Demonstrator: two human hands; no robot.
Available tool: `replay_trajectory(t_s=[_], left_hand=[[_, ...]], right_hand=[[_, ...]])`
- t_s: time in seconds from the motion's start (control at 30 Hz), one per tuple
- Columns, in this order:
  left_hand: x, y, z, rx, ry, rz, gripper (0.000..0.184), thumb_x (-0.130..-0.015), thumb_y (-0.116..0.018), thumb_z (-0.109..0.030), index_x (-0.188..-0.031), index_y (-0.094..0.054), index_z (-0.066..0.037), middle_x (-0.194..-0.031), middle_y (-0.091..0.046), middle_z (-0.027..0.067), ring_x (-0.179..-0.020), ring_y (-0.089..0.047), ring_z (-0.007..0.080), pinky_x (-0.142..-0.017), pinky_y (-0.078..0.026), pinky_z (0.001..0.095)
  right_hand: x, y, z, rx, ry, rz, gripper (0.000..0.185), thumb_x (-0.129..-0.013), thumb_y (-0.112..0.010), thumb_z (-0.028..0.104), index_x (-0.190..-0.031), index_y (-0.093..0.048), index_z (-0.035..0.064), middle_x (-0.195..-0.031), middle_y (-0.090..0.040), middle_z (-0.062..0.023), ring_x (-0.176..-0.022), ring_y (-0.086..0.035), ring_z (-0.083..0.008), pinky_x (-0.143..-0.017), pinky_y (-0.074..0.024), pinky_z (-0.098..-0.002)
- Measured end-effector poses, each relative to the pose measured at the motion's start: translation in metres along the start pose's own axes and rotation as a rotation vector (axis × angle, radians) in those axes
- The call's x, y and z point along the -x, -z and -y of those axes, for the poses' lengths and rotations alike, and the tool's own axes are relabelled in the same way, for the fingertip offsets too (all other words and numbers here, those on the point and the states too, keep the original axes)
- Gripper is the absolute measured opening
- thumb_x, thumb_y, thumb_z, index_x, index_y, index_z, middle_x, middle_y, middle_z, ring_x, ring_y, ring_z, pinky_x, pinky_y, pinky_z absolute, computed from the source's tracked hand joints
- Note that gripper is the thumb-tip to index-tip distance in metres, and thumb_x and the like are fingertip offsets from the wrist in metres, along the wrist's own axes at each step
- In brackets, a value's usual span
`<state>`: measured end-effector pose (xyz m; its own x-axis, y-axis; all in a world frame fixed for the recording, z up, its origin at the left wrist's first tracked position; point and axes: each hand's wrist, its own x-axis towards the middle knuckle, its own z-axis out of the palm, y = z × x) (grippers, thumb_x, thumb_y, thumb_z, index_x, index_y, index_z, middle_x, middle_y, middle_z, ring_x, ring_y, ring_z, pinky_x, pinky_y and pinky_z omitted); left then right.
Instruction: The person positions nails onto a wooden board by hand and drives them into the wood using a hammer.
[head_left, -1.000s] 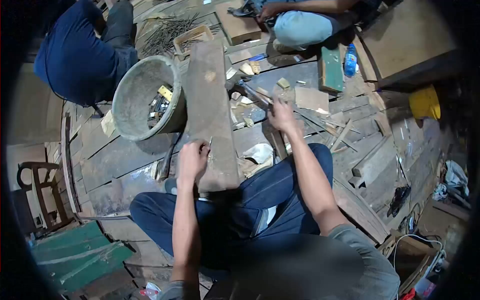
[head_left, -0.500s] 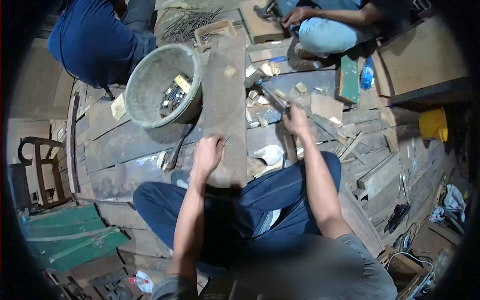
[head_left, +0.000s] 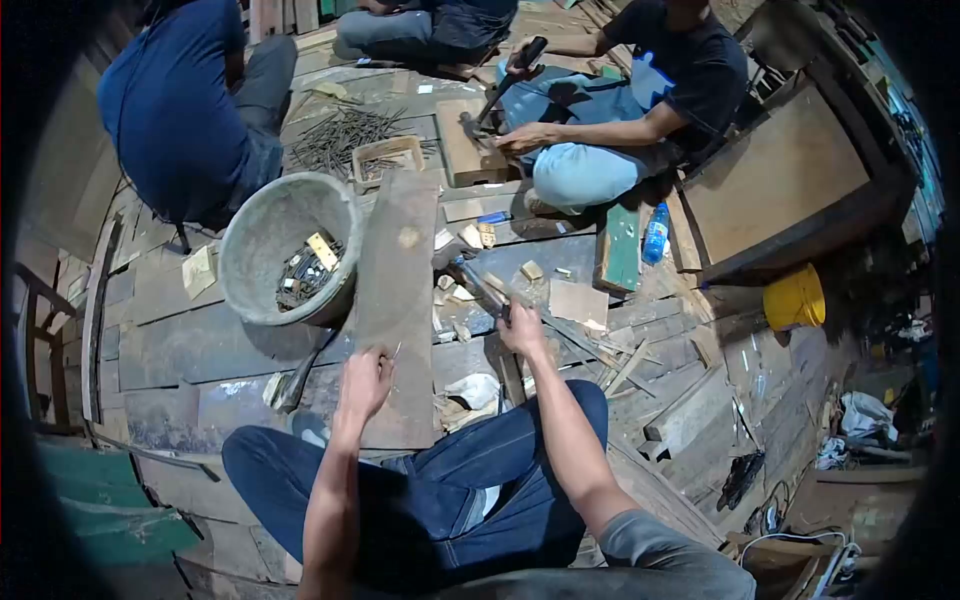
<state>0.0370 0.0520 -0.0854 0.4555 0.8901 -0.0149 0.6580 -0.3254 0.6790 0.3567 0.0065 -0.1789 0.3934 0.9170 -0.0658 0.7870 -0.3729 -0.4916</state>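
Head camera: our left hand (head_left: 365,382) is pinched closed on a thin, nail-like metal sliver (head_left: 398,350) at the left edge of a long brown wooden board (head_left: 397,290); the sliver shows over the wood, though we cannot tell whether it touches. Our right hand (head_left: 521,328) is wrapped around a long, narrow, hammer-like tool (head_left: 483,287), whose far end reaches ahead and left of that grip, near pale wood scraps (head_left: 463,293). The board's right edge stands apart from our right hand, with scraps in the strip between. Ahead and left of the left grip, a round grey bucket (head_left: 280,215) crowds the board's left edge; directly left, past a dark long-handled tool (head_left: 300,378), weathered floor planks (head_left: 210,345) give us wider room.
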Motion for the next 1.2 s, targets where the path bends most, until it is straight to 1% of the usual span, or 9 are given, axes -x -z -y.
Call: replay_trajectory(t_s=[0.03, 0.17, 0.4, 0.73, 0.8, 0.83, 0.97, 1.03, 1.2], left_hand=[[0.002, 0.003, 0.002, 0.013, 0.013, -0.022, 0.013, -0.082, -0.064, -0.008, -0.092, -0.067, 0.000, -0.090, -0.066, 0.0230, -0.080, -0.065, 0.0408, -0.071, -0.051, 0.0469], [0.000, 0.007, -0.004, 0.134, 0.026, -0.096, 0.013, -0.081, -0.063, -0.005, -0.092, -0.066, 0.000, -0.082, -0.065, 0.0225, -0.077, -0.065, 0.0387, -0.068, -0.052, 0.0444], [-0.006, -0.002, 0.011, 0.258, 0.134, -0.052, 0.017, -0.087, -0.065, -0.012, -0.096, -0.063, 0.002, -0.077, -0.067, 0.0160, -0.070, -0.068, 0.0208, -0.066, -0.052, 0.0353], [-0.008, -0.013, 0.022, 0.337, 0.035, -0.223, 0.013, -0.080, -0.064, -0.007, -0.091, -0.065, 0.001, -0.076, -0.068, 0.0182, -0.072, -0.069, 0.0312, -0.066, -0.053, 0.0402], [-0.007, -0.007, 0.020, 0.350, 0.057, -0.214, 0.013, -0.080, -0.064, -0.008, -0.089, -0.065, 0.000, -0.079, -0.068, 0.0194, -0.077, -0.069, 0.0325, -0.069, -0.053, 0.0413], [-0.007, -0.012, 0.025, 0.380, 0.058, -0.220, 0.013, -0.080, -0.065, -0.008, -0.089, -0.064, 0.000, -0.080, -0.068, 0.0198, -0.078, -0.069, 0.0334, -0.070, -0.053, 0.0420], [-0.013, -0.033, 0.052, 0.254, -0.066, -0.395, 0.012, -0.079, -0.058, -0.005, -0.089, -0.064, 0.000, -0.082, -0.067, 0.0232, -0.081, -0.067, 0.0374, -0.072, -0.052, 0.0449], [-0.005, -0.007, 0.027, 0.315, -0.047, -0.284, 0.013, -0.075, -0.057, -0.002, -0.084, -0.066, 0.000, -0.076, -0.064, 0.0251, -0.076, -0.066, 0.0395, -0.069, -0.052, 0.0458], [-0.005, -0.019, 0.041, 0.241, -0.046, -0.201, 0.020, -0.074, -0.061, 0.002, -0.093, -0.067, 0.001, -0.077, -0.068, 0.0196, -0.074, -0.070, 0.0306, -0.065, -0.053, 0.0367]], right_hand=[[0.001, -0.007, -0.006, 0.043, 0.111, -0.128, 0.040, -0.080, -0.069, 0.019, -0.112, -0.055, -0.0006, -0.085, -0.067, -0.0231, -0.085, -0.064, -0.0433, -0.084, -0.0493, -0.0497], [-0.009, -0.017, -0.017, 0.024, 0.007, 0.078, 0.041, -0.080, -0.068, 0.018, -0.114, -0.055, -0.0017, -0.097, -0.064, -0.0282, -0.094, -0.061, -0.0457, -0.086, -0.0483, -0.0523], [-0.001, -0.013, 0.000, -0.067, -0.011, -0.016, 0.032, -0.082, -0.070, 0.020, -0.104, -0.064, -0.0019, -0.087, -0.068, -0.0242, -0.087, -0.067, -0.0399, -0.077, -0.0511, -0.0468], [0.009, 0.010, 0.016, -0.127, -0.056, -0.144, 0.032, -0.083, -0.066, 0.026, -0.092, -0.064, -0.0048, -0.086, -0.066, -0.0273, -0.083, -0.064, -0.0444, -0.074, -0.0493, -0.0495], [0.015, 0.016, 0.018, -0.298, -0.015, -0.277, 0.030, -0.084, -0.070, 0.027, -0.091, -0.065, -0.0020, -0.081, -0.066, -0.0220, -0.075, -0.065, -0.0367, -0.072, -0.0497, -0.0472], [0.024, 0.029, 0.028, -0.335, 0.022, -0.320, 0.025, -0.089, -0.068, 0.026, -0.092, -0.064, 0.0019, -0.073, -0.063, -0.0156, -0.065, -0.063, -0.0275, -0.061, -0.0506, -0.0415], [0.080, 0.096, 0.119, -1.271, -0.306, 0.194, 0.022, -0.095, -0.061, 0.024, -0.087, -0.055, 0.0049, -0.061, -0.051, -0.0052, -0.036, -0.041, -0.0125, -0.034, -0.0326, -0.0273], [0.106, 0.087, 0.112, -1.497, -0.230, 0.606, 0.026, -0.098, -0.058, 0.029, -0.081, -0.051, 0.0105, -0.054, -0.045, -0.0017, -0.032, -0.032, -0.0097, -0.031, -0.0260, -0.0260], [0.140, 0.034, 0.078, -1.727, -0.328, 0.541, 0.039, -0.099, -0.055, 0.029, -0.065, -0.040, 0.0160, -0.044, -0.029, 0.0039, -0.030, -0.021, -0.0079, -0.028, -0.0155, -0.0249]])
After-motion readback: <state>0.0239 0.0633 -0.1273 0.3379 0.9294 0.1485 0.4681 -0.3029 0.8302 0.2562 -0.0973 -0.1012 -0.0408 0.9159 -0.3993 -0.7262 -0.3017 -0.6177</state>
